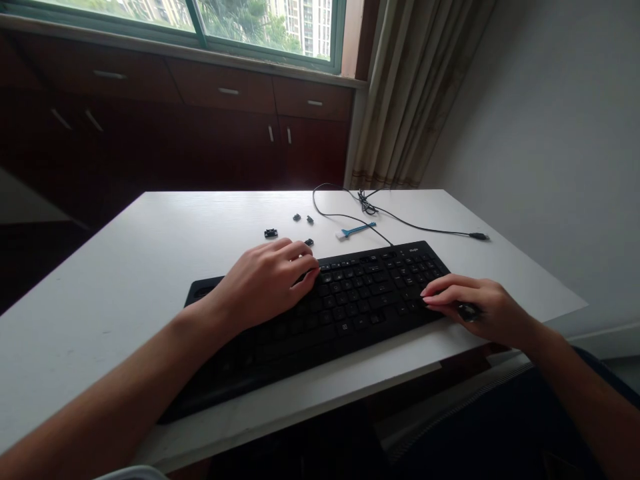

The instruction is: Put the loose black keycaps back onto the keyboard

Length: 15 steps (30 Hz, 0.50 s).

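Note:
A black keyboard (300, 340) lies at a slant across the front of the white table. My left hand (267, 280) rests over its upper middle, with bent fingers at the back edge and the thumb near the top keys. At the keyboard's right end, my right hand (480, 307) is closed, its fingertips at the number keys. A dark, shiny-ended handle (469, 312) shows from the right hand; the rest of that tool is hidden. Behind the left hand lie several small black keycaps, including a wider keycap (271, 233). One keycap (309, 243) is partly covered by the fingers.
A blue brush (357, 231) with pale bristles lies behind the keyboard. The black cable (345, 217) loops over the table (200, 220), bunches up, and ends in a plug (479, 236) at the right. Dark cabinets (225, 147) and a curtain (400, 100) stand beyond.

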Available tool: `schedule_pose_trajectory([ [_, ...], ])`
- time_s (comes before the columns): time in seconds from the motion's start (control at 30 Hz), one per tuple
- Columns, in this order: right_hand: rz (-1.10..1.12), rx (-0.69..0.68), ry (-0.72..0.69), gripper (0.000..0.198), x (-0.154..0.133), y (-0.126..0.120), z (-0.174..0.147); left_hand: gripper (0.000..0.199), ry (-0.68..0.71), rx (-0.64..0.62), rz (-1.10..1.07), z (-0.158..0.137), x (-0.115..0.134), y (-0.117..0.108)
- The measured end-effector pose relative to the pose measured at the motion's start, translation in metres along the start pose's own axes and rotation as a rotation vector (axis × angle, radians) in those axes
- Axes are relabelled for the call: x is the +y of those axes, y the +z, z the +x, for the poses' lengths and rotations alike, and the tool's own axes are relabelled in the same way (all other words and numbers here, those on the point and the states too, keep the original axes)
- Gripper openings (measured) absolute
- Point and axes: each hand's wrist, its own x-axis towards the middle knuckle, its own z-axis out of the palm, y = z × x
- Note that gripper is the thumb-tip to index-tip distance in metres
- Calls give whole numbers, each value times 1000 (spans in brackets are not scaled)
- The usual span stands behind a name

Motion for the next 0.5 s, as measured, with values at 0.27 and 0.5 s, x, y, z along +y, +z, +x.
schedule_pose_trajectory([
  [0.27, -18, -168, 13, 21, 2, -11, 7, 26, -13, -24, -19, 0, 1, -1],
  [0.5, -21, -153, 33, 7, -3, -15, 13, 25, -13, -25, -35, 1, 1, -1],
])
